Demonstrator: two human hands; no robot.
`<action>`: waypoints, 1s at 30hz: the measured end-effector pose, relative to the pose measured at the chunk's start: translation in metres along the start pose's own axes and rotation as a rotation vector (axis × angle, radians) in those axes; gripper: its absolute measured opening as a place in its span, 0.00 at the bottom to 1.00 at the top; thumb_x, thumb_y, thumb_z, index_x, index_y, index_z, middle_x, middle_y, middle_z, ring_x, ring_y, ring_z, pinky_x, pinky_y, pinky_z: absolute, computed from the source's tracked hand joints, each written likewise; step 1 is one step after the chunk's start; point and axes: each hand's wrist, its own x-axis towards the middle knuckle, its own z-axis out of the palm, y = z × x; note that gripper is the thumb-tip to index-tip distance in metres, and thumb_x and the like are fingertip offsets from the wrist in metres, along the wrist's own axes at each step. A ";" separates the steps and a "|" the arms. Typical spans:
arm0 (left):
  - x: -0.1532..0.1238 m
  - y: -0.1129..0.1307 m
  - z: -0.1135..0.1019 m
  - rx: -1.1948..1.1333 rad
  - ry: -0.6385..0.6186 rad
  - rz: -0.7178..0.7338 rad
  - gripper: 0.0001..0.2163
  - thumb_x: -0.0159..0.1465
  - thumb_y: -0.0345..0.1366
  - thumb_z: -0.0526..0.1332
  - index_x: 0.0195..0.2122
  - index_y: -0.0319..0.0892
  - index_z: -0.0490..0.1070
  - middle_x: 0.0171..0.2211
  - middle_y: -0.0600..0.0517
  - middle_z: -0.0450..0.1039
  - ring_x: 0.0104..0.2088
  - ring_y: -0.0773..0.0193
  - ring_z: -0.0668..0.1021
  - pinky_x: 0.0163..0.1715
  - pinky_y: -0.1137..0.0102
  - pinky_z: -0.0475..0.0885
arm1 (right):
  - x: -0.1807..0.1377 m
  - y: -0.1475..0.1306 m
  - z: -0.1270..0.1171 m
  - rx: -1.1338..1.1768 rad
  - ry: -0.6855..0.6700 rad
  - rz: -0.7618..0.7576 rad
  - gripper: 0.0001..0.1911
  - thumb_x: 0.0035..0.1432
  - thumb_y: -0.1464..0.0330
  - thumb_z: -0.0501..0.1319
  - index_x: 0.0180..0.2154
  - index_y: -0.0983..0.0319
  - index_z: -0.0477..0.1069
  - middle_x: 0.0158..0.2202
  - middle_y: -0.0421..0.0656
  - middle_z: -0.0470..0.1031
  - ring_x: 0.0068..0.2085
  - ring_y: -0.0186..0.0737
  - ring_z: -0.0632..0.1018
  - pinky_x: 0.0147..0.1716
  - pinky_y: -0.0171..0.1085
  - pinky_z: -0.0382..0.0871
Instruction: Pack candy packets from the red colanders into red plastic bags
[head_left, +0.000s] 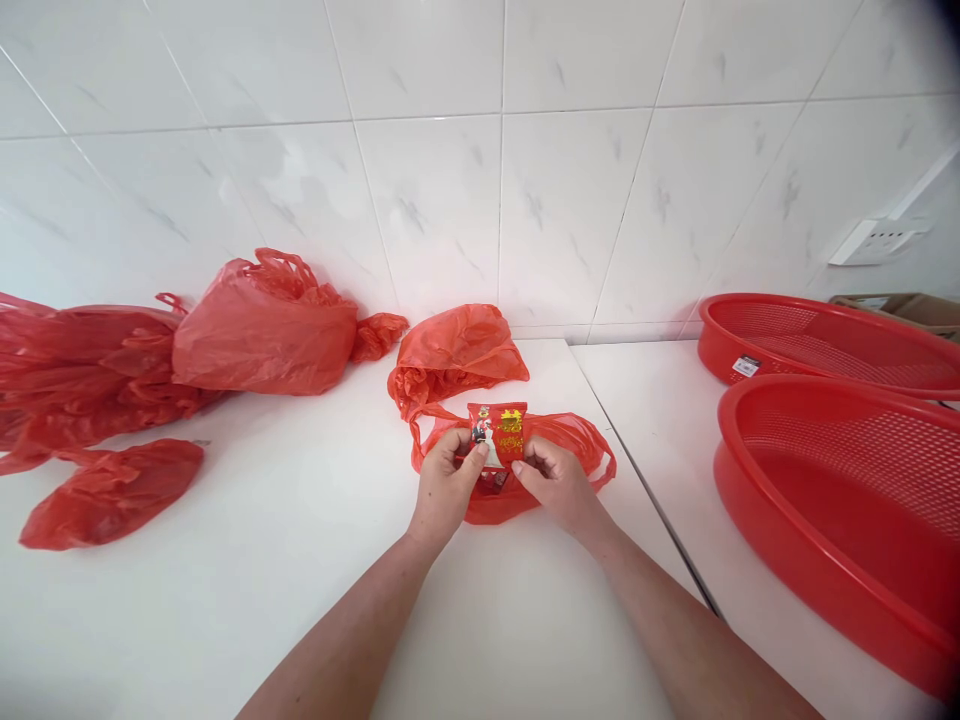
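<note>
Between my two hands I hold a small red snack packet [498, 432] with a cartoon figure and yellow lettering on its front. My left hand [450, 478] pinches its left side, thumb on the front. On the lower right side, my right hand [555, 476] grips it with thumb and fingers. Beneath the packet lies an opened red plastic bag [501, 508], its handles spread on the white table. Something small and dark red shows inside the bag, too hidden to name. Just behind sits another crumpled red plastic bag [461, 345].
Several filled red plastic bags [262, 335] line the left by the tiled wall, with a smaller one [112, 495] in front. Two red perforated baskets [750, 480] stand at the right. A seam [645, 480] divides the white tabletops [315, 520]. A socket [881, 241] is on the wall.
</note>
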 end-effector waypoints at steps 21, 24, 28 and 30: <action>0.000 -0.001 -0.001 -0.017 -0.140 -0.023 0.07 0.60 0.39 0.62 0.33 0.42 0.68 0.30 0.54 0.69 0.34 0.63 0.73 0.35 0.70 0.70 | -0.003 -0.006 0.003 -0.006 -0.026 0.034 0.06 0.55 0.64 0.59 0.29 0.60 0.67 0.25 0.37 0.65 0.26 0.34 0.65 0.24 0.34 0.60; 0.000 0.002 -0.001 -0.037 -0.152 -0.023 0.06 0.60 0.37 0.62 0.34 0.42 0.69 0.30 0.53 0.70 0.33 0.64 0.73 0.34 0.71 0.69 | -0.003 -0.006 0.004 -0.003 -0.062 0.041 0.06 0.56 0.64 0.59 0.34 0.60 0.70 0.28 0.39 0.69 0.27 0.35 0.67 0.25 0.35 0.62; -0.001 0.005 0.000 -0.045 -0.152 -0.031 0.05 0.60 0.37 0.61 0.34 0.42 0.70 0.31 0.53 0.71 0.32 0.64 0.73 0.34 0.70 0.69 | -0.003 -0.005 0.004 0.020 -0.082 0.022 0.07 0.56 0.64 0.59 0.36 0.59 0.70 0.31 0.39 0.71 0.29 0.36 0.70 0.28 0.36 0.64; -0.001 0.004 0.000 -0.052 -0.160 -0.039 0.06 0.60 0.38 0.62 0.35 0.42 0.70 0.31 0.53 0.71 0.33 0.64 0.73 0.35 0.70 0.70 | -0.003 -0.005 0.003 0.070 -0.086 -0.001 0.08 0.57 0.62 0.59 0.37 0.58 0.70 0.33 0.41 0.73 0.32 0.38 0.72 0.30 0.37 0.66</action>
